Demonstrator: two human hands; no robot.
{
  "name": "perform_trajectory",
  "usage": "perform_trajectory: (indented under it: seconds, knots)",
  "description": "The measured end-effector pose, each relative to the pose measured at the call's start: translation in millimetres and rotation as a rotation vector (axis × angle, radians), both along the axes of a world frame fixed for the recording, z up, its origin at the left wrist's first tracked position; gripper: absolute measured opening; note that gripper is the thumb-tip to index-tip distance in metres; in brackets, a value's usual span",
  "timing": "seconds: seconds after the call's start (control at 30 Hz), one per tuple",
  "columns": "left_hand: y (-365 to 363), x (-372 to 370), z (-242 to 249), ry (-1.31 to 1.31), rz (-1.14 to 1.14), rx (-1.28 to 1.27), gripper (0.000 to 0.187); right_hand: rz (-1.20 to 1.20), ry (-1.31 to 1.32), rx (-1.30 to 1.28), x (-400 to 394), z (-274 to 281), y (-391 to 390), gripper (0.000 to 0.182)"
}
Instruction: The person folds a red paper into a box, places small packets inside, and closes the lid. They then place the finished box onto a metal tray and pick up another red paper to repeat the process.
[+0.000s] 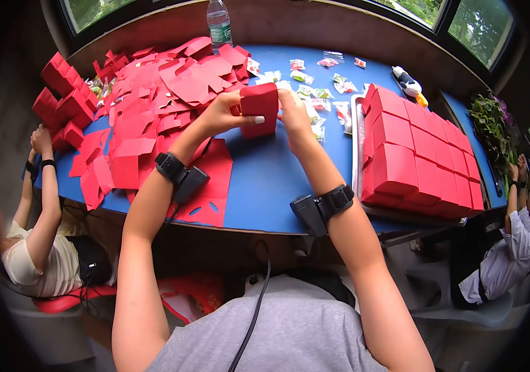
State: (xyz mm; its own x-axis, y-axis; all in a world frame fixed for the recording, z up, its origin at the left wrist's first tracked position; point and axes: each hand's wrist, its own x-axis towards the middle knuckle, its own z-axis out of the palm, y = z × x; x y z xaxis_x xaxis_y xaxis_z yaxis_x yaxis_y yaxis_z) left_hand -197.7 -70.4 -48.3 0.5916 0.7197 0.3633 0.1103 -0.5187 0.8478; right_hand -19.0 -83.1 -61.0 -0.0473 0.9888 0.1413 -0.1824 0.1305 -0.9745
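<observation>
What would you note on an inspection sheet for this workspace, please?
Surface: blue table, mostly covered at left.
Job's things: held box; card pieces heaped at left; boxes in a tray at right.
Clutter: packets scattered mid-table; bottle at the back.
Hands: left hand grips the held box; right hand at its right edge.
Cables: black cable across the shirt.
Surroundings: seated people at both sides; windows beyond the table.

One left hand (223, 116) and one right hand (296, 119) hold one red box (260, 99). One tray (357, 139) holds over ten stacked boxes (396, 172). There are one bottle (219, 28) and over ten sweets (302, 77).
</observation>
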Motion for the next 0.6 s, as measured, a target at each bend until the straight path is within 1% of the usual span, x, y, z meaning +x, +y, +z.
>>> perform_trajectory:
  seconds: [0.03, 0.1, 0.13, 0.17, 0.2, 0.23, 0.3, 0.33, 0.37, 0.4, 0.43, 0.47, 0.5, 0.57, 0.6]
  knots:
    - [-0.5, 3.2, -3.8, 0.012, 0.038, -0.006, 0.023, -0.002, 0.001, 0.004, -0.5, 1.1, -2.2, 0.05]
    - [-1.7, 9.8, -3.3, -0.068, 0.003, 0.19, 0.023, 0.051, 0.14, 0.082, -3.3, 3.1, -7.3, 0.057]
    - [0.9, 8.9, -4.6, -0.067, 0.01, 0.194, 0.023, 0.074, 0.192, 0.081, -3.5, 0.5, -4.4, 0.055]
    - [4.2, 7.2, -9.2, -0.053, 0.076, 0.264, 0.025, 0.08, 0.195, 0.082, -4.2, 0.2, -3.0, 0.055]
    - [3.4, 5.9, -10.9, -0.037, 0.14, 0.328, 0.028, 0.074, 0.16, 0.123, -5.0, -0.8, -4.0, 0.051]
    - [3.8, 1.6, -10.9, -0.032, 0.143, 0.324, 0.028, 0.067, 0.126, 0.162, -6.1, -2.1, -5.0, 0.049]
    - [3.5, -5.9, -7.0, 0.151, 0.106, -0.078, 0.032, 0.058, 0.09, 0.194, -8.1, -6.0, -6.0, 0.049]
    - [-2.4, -1.7, -4.7, -0.007, 0.056, -0.072, 0.029, 0.071, 0.14, 0.187, -7.7, -7.1, -5.4, 0.046]
    - [-0.7, -0.2, -8.9, -0.011, 0.053, -0.071, 0.029, 0.083, 0.186, 0.185, -6.8, -6.7, -3.2, 0.042]
    - [-2.0, 4.2, -7.9, -0.093, 0.047, -0.073, 0.027, 0.057, 0.166, 0.208, -7.9, -7.0, -2.2, 0.035]
    - [-4.5, 7.5, -5.9, -0.173, 0.041, -0.074, 0.027, 0.059, 0.161, 0.21, -7.3, -7.1, -2.2, 0.035]
    - [-8.6, 17.4, -6.0, -0.391, 0.062, -0.133, 0.035, 0.062, 0.162, 0.203, -7.4, -7.1, -2.9, 0.034]
    - [-9.7, 16.0, -3.6, -0.39, 0.062, -0.132, 0.035, 0.064, 0.166, 0.195, -8.4, -6.0, -3.9, 0.032]
    - [-10.2, 12.9, -2.4, -0.333, 0.185, -0.027, 0.048, 0.055, 0.15, 0.179, -8.0, -7.5, -2.3, 0.029]
    - [-9.9, 15.2, -1.5, -0.297, 0.225, 0.038, 0.04, 0.049, 0.132, 0.18, -7.6, -9.2, 0.3, 0.029]
